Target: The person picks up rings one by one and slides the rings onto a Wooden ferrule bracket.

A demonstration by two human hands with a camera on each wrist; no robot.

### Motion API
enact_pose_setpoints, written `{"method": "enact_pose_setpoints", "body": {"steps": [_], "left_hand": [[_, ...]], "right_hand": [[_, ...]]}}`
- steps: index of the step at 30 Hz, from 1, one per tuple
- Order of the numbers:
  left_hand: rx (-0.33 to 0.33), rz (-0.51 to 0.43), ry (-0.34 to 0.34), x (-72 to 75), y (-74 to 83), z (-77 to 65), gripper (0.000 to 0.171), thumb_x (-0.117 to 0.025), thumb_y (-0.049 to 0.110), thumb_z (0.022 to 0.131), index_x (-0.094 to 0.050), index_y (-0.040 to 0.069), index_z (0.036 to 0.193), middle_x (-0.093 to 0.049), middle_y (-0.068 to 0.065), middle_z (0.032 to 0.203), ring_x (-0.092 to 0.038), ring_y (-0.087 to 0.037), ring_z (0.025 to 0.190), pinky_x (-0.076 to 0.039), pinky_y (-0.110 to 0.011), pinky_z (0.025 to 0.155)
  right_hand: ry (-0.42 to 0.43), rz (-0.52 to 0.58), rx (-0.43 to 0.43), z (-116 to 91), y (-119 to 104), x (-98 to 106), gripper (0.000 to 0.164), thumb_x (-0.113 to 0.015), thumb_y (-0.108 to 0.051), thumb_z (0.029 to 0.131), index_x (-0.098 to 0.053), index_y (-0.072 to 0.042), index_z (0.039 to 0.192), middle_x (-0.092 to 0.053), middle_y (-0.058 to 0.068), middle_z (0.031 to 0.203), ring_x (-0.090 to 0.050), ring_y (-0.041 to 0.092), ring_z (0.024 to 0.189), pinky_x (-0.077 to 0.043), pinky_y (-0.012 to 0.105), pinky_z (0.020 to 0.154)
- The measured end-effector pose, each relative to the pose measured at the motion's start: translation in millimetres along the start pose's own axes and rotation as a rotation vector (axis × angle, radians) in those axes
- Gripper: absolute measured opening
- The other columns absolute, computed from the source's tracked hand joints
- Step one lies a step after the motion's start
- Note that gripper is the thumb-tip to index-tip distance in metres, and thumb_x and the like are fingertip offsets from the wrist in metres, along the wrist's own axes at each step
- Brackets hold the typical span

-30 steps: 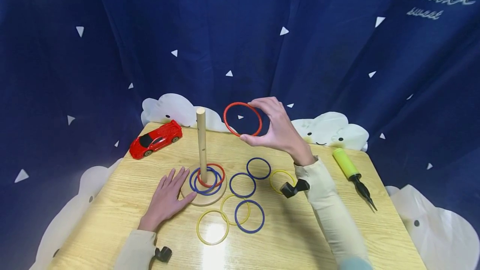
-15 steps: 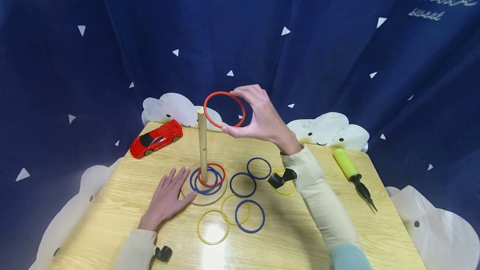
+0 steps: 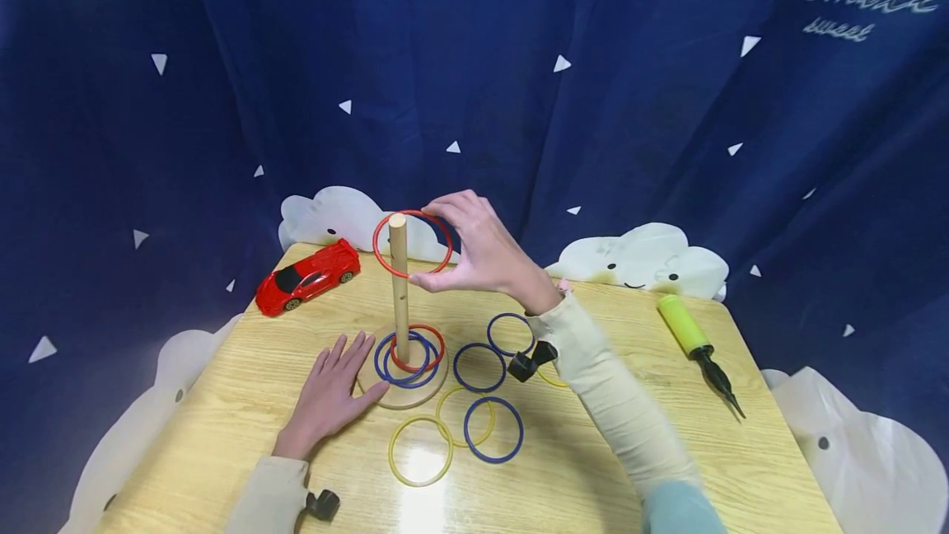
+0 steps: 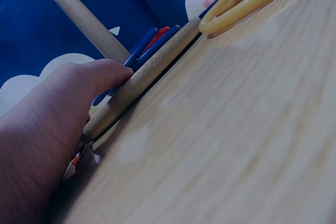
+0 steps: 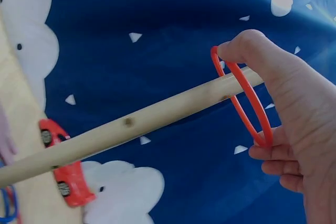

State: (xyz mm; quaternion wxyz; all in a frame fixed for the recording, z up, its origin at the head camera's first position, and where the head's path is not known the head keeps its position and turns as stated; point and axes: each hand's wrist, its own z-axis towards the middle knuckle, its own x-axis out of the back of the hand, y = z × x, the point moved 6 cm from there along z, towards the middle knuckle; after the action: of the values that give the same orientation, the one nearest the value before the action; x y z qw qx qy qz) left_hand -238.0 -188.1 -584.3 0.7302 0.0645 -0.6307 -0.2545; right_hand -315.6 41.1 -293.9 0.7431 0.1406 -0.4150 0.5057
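My right hand [image 3: 482, 245] pinches a red ring [image 5: 252, 95] between thumb and fingers. The ring circles the upper end of an upright wooden peg [image 3: 400, 303], which passes through it in the right wrist view. My left hand [image 3: 334, 390] lies with fingers spread at the left side of the round wooden base [image 3: 381, 398]; its thumb [image 4: 113, 72] touches the base edge. Around the peg's foot, two blue rings [image 3: 377, 359] and another red ring [image 3: 443, 344] rest on the base.
Blue rings [image 3: 522, 433] and yellow rings [image 3: 390, 453] lie right and front of the base, one yellow ring [image 3: 552, 379] partly behind my right wrist. A red toy car [image 3: 307, 277] stands back left. A green hand pump [image 3: 685, 328] lies right. A blue curtain [image 3: 474, 89] hangs behind.
My right hand has carried the red ring leftward, up and then down, from right of the peg to around its top. My left hand has stayed in place.
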Motion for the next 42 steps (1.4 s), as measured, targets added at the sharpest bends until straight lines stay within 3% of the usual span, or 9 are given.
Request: {"method": "enact_pose_setpoints", "body": {"steps": [10, 18, 28, 35, 42], "left_hand": [[0.002, -0.002, -0.005, 0.1, 1.2, 1.7, 0.090, -0.057, 0.070, 0.096, -0.033, 0.019, 0.166, -0.032, -0.007, 0.170, -0.018, -0.038, 0.159, -0.011, -0.060, 0.127], [-0.006, 0.004, -0.004, 0.7, 3.8, 4.2, 0.089, -0.058, 0.070, 0.096, -0.034, 0.019, 0.165, -0.032, -0.007, 0.170, -0.019, -0.039, 0.159, -0.012, -0.060, 0.127], [-0.017, -0.002, 0.006, 1.6, 4.7, 4.6, 0.090, -0.059, 0.068, 0.096, -0.034, 0.017, 0.165, -0.033, -0.009, 0.169, -0.020, -0.040, 0.159, -0.013, -0.061, 0.126], [-0.017, 0.004, 0.013, 1.9, 2.6, 1.5, 0.089, -0.059, 0.068, 0.096, -0.034, 0.018, 0.165, -0.033, -0.009, 0.170, -0.020, -0.040, 0.158, -0.013, -0.061, 0.126], [-0.021, 0.001, 0.026, 0.1, 2.8, -1.7, 0.088, -0.059, 0.067, 0.096, -0.035, 0.017, 0.165, -0.035, -0.010, 0.169, -0.021, -0.042, 0.158, -0.015, -0.062, 0.125]], "right_hand": [[-0.116, 0.011, -0.114, -37.3, 17.5, -59.3, 0.086, -0.088, -0.061, 0.067, -0.068, -0.008, 0.130, -0.067, 0.005, 0.125, -0.053, 0.021, 0.117, -0.044, 0.041, 0.098], [-0.139, 0.019, -0.166, -72.6, 29.7, -105.0, 0.079, -0.087, -0.062, 0.068, -0.070, -0.012, 0.126, -0.070, 0.002, 0.124, -0.057, 0.021, 0.122, -0.045, 0.041, 0.102], [-0.204, -0.011, -0.334, -121.3, 47.3, -165.8, 0.084, -0.084, -0.068, 0.069, -0.069, -0.008, 0.126, -0.069, 0.003, 0.121, -0.057, 0.021, 0.118, -0.045, 0.041, 0.103], [-0.213, -0.049, -0.368, -139.9, 54.4, -190.1, 0.086, -0.079, -0.074, 0.070, -0.070, -0.008, 0.125, -0.069, 0.004, 0.118, -0.059, 0.023, 0.117, -0.047, 0.040, 0.101], [-0.244, -0.047, -0.395, -152.4, 53.1, -195.9, 0.091, -0.073, -0.077, 0.075, -0.066, -0.008, 0.133, -0.064, 0.005, 0.131, -0.054, 0.023, 0.125, -0.045, 0.043, 0.106]]}}
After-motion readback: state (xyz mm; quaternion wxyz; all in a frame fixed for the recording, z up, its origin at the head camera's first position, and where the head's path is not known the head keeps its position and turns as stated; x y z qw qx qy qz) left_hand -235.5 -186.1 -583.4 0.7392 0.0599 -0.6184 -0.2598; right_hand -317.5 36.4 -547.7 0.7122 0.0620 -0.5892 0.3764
